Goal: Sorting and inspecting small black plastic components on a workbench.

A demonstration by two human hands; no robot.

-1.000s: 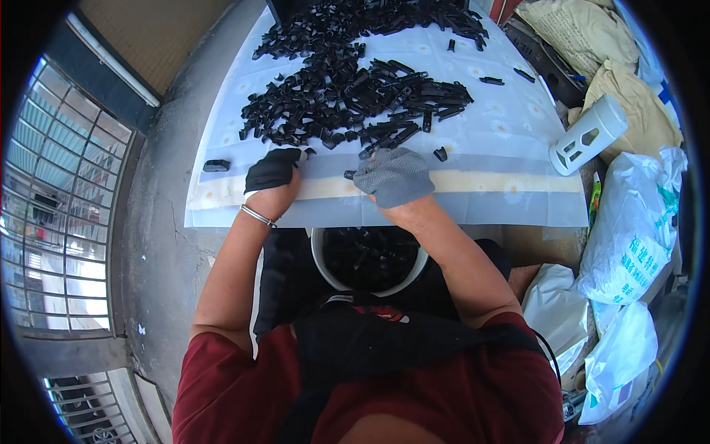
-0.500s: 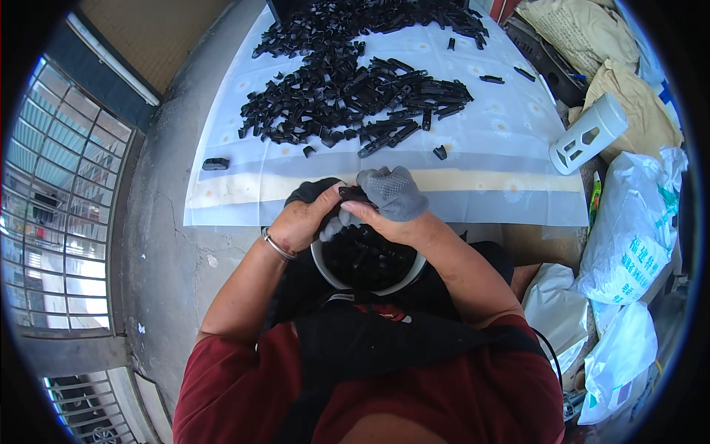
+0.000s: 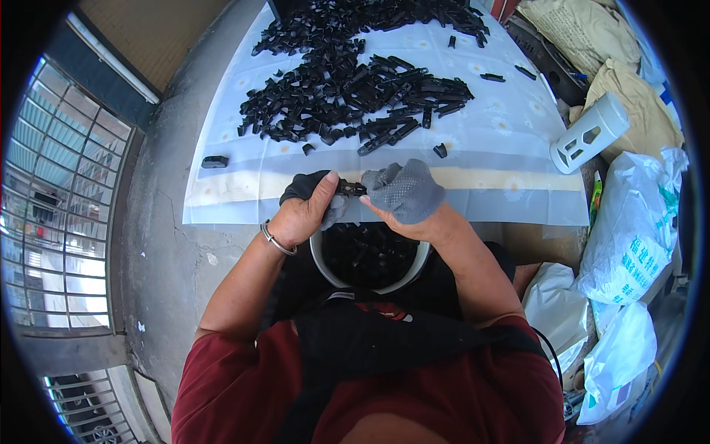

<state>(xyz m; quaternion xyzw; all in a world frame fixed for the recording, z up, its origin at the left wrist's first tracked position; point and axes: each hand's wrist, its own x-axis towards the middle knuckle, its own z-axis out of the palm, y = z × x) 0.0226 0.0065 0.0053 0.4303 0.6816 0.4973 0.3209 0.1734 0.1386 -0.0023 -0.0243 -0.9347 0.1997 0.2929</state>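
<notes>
A small black plastic part [image 3: 350, 189] is held between my two hands, above the near edge of the table. My left hand [image 3: 309, 200], in a partly cut glove with the thumb bare, grips its left end. My right hand [image 3: 403, 194], wearing a dotted grey glove, closes on the right end with the thumb below. Fingers cover both ends, so its full shape is hidden. Right under my hands, a white bucket [image 3: 323, 270] in my lap holds many black parts [image 3: 367, 255]. Beyond my hands, a pile of similar black parts [image 3: 310, 100] covers the table.
The table wears a pale flowered cloth [image 3: 503, 133]. One black part [image 3: 215, 161] lies alone at the left, another [image 3: 440, 151] near the right hand. A white plastic cylinder with cutouts [image 3: 589, 133] leans at the right edge, beside stuffed white bags [image 3: 629, 229]. A barred window [image 3: 63, 200] stands left.
My hands have moved slightly apart and the right hand has turned, so more of the black part shows between them. The bucket below is less covered.
</notes>
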